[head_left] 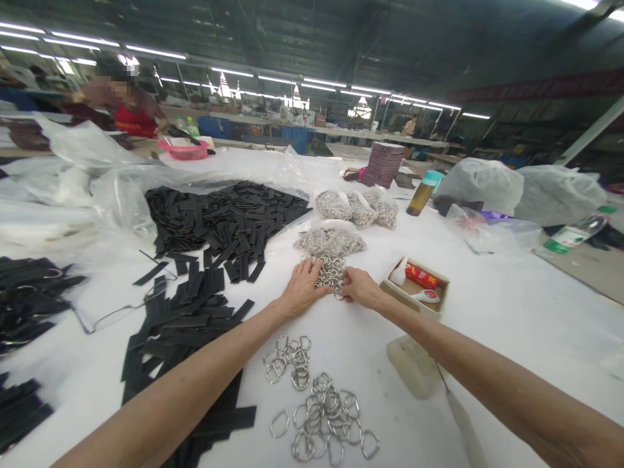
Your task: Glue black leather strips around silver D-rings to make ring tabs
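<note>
Silver metal D-ring heap (330,270) on white table (492,318) lies between both hands, equally near: left hand (301,290) fingers splayed loose on its left edge, right hand (361,288) fingers pinched on rings at its near-right edge.

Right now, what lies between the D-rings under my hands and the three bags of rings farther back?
In the head view, one more heap of rings in clear plastic fills that stretch.
</note>
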Demonstrator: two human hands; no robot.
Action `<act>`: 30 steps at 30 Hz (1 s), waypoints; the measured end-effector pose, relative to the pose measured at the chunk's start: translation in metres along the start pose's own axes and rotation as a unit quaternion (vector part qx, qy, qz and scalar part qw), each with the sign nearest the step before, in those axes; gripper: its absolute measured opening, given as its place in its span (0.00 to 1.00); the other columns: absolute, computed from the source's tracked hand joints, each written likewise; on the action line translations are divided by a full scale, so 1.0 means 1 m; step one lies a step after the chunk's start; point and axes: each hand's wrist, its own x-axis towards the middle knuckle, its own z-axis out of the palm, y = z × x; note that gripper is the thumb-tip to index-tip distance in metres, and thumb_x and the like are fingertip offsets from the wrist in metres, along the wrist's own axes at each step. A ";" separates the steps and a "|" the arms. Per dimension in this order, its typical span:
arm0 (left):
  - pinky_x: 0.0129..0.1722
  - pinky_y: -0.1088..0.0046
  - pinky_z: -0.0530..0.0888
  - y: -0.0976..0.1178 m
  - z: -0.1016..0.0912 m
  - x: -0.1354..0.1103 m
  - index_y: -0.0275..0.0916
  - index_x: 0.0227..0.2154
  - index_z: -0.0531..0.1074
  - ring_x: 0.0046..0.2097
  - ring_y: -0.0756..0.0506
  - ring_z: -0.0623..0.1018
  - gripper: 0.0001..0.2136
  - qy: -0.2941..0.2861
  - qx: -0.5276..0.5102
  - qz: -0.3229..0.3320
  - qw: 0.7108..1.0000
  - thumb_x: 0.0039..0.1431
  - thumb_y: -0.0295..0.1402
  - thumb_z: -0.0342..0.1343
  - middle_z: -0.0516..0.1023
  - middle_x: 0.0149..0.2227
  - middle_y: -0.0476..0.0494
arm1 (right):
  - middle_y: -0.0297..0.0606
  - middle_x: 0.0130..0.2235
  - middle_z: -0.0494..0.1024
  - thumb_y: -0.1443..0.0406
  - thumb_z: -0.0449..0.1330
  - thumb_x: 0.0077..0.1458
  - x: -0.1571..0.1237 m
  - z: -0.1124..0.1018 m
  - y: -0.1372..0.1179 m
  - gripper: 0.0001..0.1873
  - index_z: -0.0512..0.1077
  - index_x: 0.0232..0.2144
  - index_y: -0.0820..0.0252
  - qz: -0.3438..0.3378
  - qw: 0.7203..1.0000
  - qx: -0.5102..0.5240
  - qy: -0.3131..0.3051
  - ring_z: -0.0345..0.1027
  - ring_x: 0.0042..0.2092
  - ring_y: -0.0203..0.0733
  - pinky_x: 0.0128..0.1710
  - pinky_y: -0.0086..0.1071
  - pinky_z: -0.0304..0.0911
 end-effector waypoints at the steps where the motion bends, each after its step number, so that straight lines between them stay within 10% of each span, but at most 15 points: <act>1: 0.60 0.58 0.54 -0.001 -0.002 -0.001 0.34 0.58 0.54 0.63 0.36 0.54 0.32 0.000 -0.007 0.002 1.000 0.54 0.46 0.53 0.55 0.62 0.31 | 0.42 0.49 0.70 0.61 0.56 0.59 -0.003 -0.001 0.002 0.17 0.66 0.50 0.61 -0.004 1.000 -0.004 0.012 0.68 0.44 0.43 0.42 0.42 0.67; 14: 0.58 0.57 0.61 0.028 -0.045 -0.065 0.38 0.49 0.68 0.61 0.40 0.61 0.17 0.028 -0.079 -0.028 0.996 0.58 0.37 0.50 0.62 0.60 0.36 | 0.42 0.51 0.69 0.61 0.56 0.59 -0.047 0.013 0.013 0.17 0.66 0.50 0.61 -0.154 0.974 -0.156 0.057 0.67 0.47 0.45 0.45 0.44 0.65; 30: 0.45 0.56 0.74 0.066 -0.066 -0.165 0.44 0.41 0.75 0.55 0.37 0.70 0.13 0.022 -0.183 -0.117 0.976 0.57 0.37 0.49 0.68 0.57 0.41 | 0.42 0.49 0.70 0.61 0.55 0.59 -0.075 0.024 0.003 0.16 0.66 0.49 0.60 -0.110 0.957 -0.258 0.070 0.68 0.45 0.43 0.42 0.42 0.67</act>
